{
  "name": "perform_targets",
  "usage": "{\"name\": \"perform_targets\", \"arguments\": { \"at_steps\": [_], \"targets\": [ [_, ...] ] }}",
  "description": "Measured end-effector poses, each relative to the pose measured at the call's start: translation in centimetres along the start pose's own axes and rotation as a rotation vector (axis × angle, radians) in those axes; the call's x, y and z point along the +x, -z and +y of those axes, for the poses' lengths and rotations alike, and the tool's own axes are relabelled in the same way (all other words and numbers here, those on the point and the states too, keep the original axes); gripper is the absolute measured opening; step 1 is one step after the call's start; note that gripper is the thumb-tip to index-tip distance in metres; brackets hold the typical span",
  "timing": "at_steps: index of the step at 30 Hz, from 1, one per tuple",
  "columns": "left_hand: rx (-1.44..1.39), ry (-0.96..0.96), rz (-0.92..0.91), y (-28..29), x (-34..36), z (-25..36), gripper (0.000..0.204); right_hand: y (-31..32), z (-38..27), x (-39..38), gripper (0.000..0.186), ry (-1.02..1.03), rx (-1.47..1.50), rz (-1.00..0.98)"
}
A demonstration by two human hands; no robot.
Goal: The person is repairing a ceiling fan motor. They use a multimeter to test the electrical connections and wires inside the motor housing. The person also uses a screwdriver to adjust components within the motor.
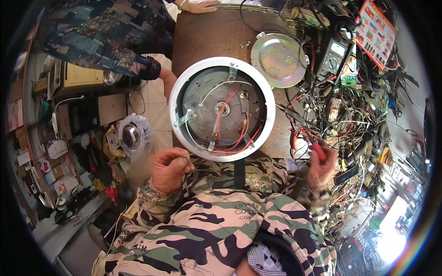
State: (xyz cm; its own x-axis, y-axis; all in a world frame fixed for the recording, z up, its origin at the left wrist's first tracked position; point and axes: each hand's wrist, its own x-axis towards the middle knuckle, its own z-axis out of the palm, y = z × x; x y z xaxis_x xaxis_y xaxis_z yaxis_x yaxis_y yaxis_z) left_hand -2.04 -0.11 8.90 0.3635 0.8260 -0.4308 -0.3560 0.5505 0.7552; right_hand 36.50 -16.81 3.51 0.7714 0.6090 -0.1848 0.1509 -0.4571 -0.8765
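In front of me on a brown table point(207, 34) stands a round appliance housing point(268, 108), its open side up. Inside are a grey metal plate, red and white wires and small brackets. My left hand point(170, 169) is by the housing's near left rim, fingertips pinched together; whatever they hold is too small to make out. Right of the housing, my right hand point(321, 166) is closed around a red-handled tool point(318, 151), whose working end I cannot tell. A round yellowish metal cover point(279, 60) lies at the table's far right.
Tangled cables and wires point(340, 110) crowd the right side, with a multimeter point(332, 59) among them. Another person's arm point(168, 80) reaches to the housing's far left; their other hand point(200, 6) rests on the table's far edge. A plastic-wrapped metal item point(132, 135) is at left.
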Motion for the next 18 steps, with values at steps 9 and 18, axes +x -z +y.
{"name": "perform_targets", "arguments": {
  "at_steps": [9,18],
  "targets": [
    [-0.087,0.145,-0.121,-2.4,-2.1,-2.1,0.013,-2.1,-12.0,-5.5,0.038,0.043,0.598,-0.739],
    [-0.166,0.124,-0.096,-0.9,-2.3,-1.8,0.018,-4.8,-12.2,-7.1,0.033,-0.251,0.707,-0.776]
  ]
}}
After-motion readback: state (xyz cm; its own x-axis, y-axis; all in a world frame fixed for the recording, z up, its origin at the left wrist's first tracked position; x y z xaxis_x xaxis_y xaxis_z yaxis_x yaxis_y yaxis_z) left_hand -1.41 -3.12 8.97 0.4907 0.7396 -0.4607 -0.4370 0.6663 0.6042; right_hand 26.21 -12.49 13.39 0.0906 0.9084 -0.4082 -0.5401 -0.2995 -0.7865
